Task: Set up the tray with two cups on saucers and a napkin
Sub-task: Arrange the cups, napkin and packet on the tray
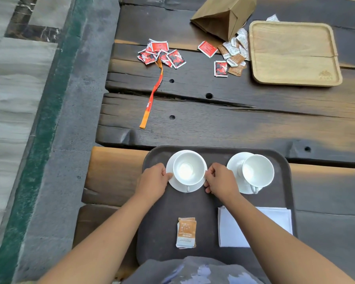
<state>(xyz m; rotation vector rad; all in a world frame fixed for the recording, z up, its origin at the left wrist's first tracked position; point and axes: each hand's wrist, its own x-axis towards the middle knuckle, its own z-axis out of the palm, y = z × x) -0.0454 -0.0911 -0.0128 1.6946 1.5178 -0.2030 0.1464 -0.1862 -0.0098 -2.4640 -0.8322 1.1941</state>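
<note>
A dark brown tray [205, 203] lies at the near edge of the wooden table. On its far left a white cup [190, 168] stands on a white saucer [177, 185]. My left hand [153, 182] pinches that saucer's left rim and my right hand [220, 181] pinches its right rim. A second white cup [258, 170] sits on its saucer [235, 162] at the tray's far right. A folded white napkin [230, 230] lies on the near right of the tray, partly under my right forearm. Brown sugar packets [186, 232] lie stacked near the tray's middle.
A light wooden tray [293, 53] sits at the far right. A brown paper bag [223, 15] lies tipped over beside it, with loose packets [233, 54] spilled out. Red packets [162, 54] and an orange strip [152, 97] lie to the far left. Stone floor runs along the left.
</note>
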